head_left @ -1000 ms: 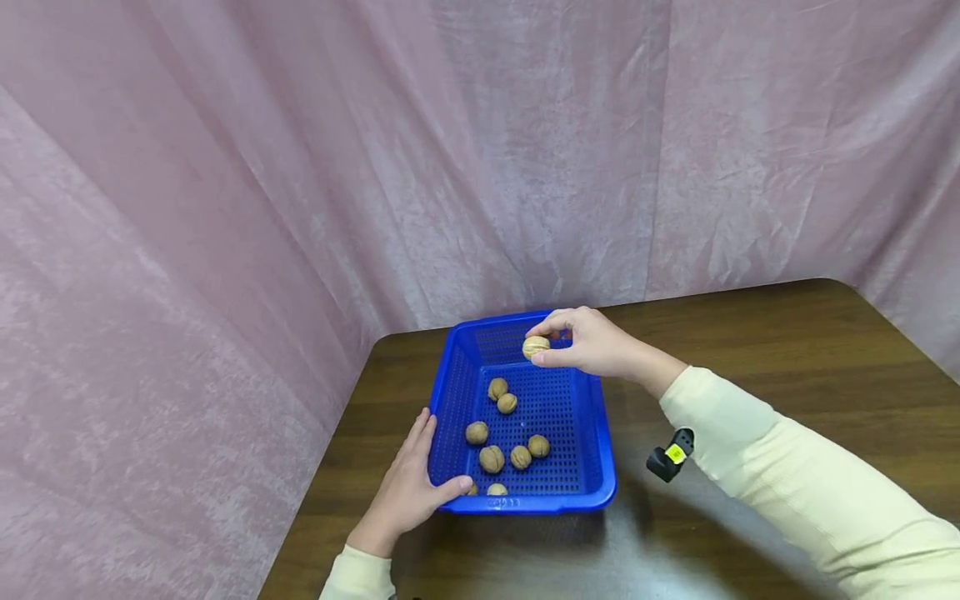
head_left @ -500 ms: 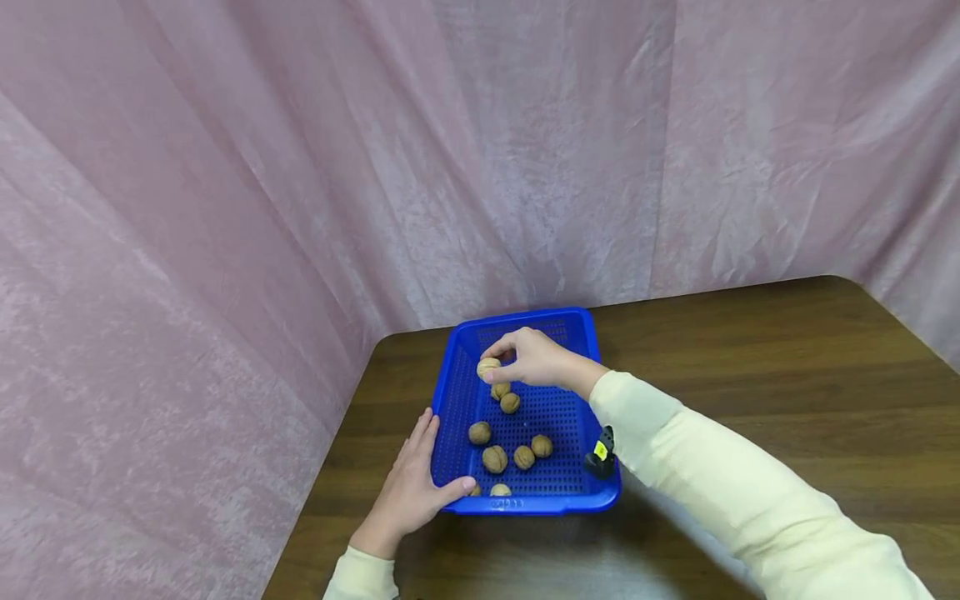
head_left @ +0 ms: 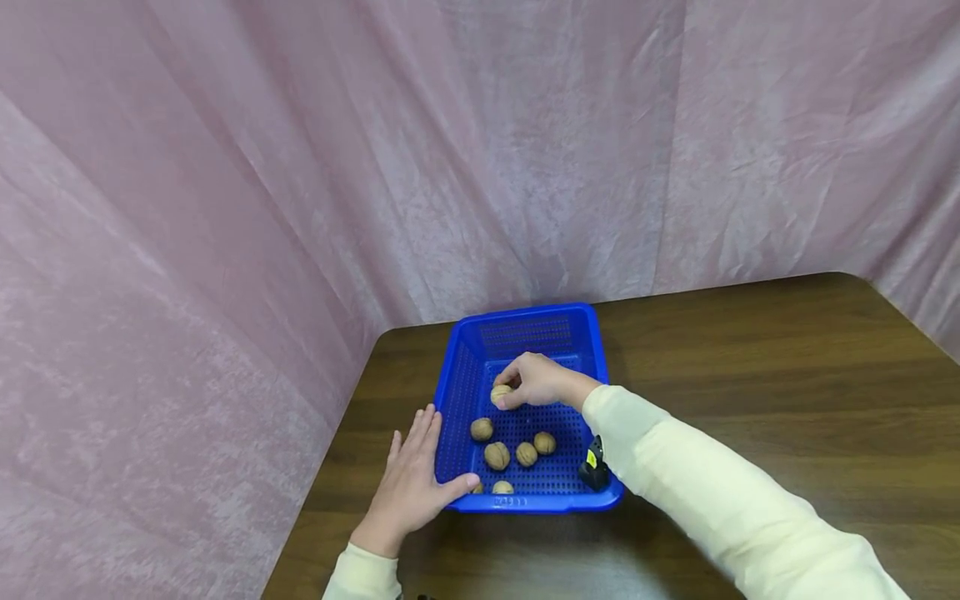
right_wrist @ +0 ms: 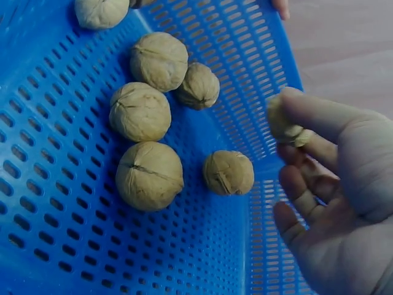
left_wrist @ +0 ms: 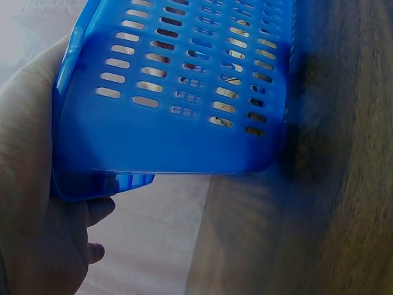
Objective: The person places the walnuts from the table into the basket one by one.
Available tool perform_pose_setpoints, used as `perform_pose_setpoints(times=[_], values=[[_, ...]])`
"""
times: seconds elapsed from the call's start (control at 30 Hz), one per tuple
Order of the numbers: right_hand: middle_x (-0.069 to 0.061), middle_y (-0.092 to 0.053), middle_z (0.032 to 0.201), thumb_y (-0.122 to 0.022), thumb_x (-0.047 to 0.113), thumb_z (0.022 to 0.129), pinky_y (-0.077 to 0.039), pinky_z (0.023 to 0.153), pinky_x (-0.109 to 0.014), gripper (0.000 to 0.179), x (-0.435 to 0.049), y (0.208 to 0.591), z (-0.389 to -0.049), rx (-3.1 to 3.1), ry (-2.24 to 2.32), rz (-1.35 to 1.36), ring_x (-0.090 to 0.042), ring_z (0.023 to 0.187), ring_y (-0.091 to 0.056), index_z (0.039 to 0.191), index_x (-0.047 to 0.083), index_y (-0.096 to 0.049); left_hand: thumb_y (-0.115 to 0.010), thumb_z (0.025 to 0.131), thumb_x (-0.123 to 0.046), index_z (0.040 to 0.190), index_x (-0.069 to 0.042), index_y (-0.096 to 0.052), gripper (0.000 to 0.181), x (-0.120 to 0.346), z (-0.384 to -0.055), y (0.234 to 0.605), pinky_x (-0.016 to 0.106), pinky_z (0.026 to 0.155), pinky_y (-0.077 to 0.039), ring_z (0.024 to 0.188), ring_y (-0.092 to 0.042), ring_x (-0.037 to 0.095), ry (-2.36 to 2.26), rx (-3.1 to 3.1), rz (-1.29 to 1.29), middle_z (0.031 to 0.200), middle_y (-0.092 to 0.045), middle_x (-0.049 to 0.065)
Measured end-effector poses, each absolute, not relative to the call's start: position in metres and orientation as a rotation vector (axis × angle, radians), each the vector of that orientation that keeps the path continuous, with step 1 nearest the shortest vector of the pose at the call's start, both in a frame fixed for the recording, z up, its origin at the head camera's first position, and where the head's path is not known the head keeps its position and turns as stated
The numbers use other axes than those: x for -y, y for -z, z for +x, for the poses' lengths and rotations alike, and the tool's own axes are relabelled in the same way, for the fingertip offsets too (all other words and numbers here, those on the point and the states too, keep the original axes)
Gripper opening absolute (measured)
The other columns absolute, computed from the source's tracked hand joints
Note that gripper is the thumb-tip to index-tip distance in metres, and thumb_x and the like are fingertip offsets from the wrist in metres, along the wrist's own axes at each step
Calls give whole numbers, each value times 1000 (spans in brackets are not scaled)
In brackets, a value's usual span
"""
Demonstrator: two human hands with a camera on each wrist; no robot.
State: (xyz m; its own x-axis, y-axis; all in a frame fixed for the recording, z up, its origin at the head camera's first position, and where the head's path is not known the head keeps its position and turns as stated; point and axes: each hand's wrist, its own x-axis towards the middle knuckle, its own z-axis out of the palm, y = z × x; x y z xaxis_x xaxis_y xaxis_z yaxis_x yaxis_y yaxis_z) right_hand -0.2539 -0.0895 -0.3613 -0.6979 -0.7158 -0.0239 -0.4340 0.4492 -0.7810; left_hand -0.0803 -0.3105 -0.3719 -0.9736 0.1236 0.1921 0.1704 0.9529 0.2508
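Observation:
The blue plastic basket (head_left: 536, 503), with slotted walls, holds several walnuts, among them one walnut (head_left: 497, 456) near its front left. My right hand (head_left: 542, 382) reaches inside and pinches another walnut (head_left: 501, 394) between thumb and fingers, low over the basket's far half. In the right wrist view the held walnut (right_wrist: 281, 120) shows at my fingertips, beyond a loose walnut (right_wrist: 228, 173). My left hand (head_left: 408, 483) rests at the basket's front left corner. Its thumb lies over the front rim and its straight fingers lie along the outer left side. My right hand covers the basket floor beneath it.
The basket stands on a dark wooden table (head_left: 750, 367), near its far left part. A pink curtain (head_left: 525, 150) hangs behind and to the left. A small black device (head_left: 595, 467) with a yellow label is on my right wrist.
My right hand has carried the walnut left from above the right rim, then lowered it toward two walnuts now hidden behind the hand. My left hand stays at the corner, fingers spread slightly wider.

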Motion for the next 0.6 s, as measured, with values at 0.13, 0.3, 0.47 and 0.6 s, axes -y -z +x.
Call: perform_pose_setpoints(times=[0.13, 0.3, 0.47, 0.6], values=[[8, -69, 95, -79, 28, 80, -50, 83, -32, 29, 90, 369, -256, -2421, 956, -1033, -9, 89, -62, 106, 16, -74, -54, 76, -78, 151, -2, -27, 110, 311, -79, 371, 59, 112, -8, 146, -9, 25, 401, 2939, -211, 159, -14, 6], [8, -70, 98, -80, 29, 80, -49, 85, -31, 33, 90, 377, -256, -2477, 813, -1044, -11, 93, -63, 109, 16, -74, -53, 76, -78, 150, -2, -28, 109, 312, -78, 372, 59, 112, -8, 146, -8, 23, 408, 2943, -201, 159, -14, 6], [5, -69, 102, -80, 30, 79, -49, 86, -32, 38, 90, 380, -257, -2462, 810, -1014, -13, 97, -62, 113, 14, -72, -54, 76, -78, 150, -2, -28, 110, 313, -79, 374, 59, 112, -9, 146, -10, 25, 423, 2938, -204, 159, -17, 8], [2, -68, 105, -77, 29, 83, -49, 86, -33, 39, 85, 377, -263, -2463, 915, -1018, -15, 99, -62, 117, 11, -69, -57, 77, -75, 150, -1, -28, 108, 312, -84, 375, 61, 111, -11, 146, -11, 26, 427, 2919, -233, 158, -19, 11]])
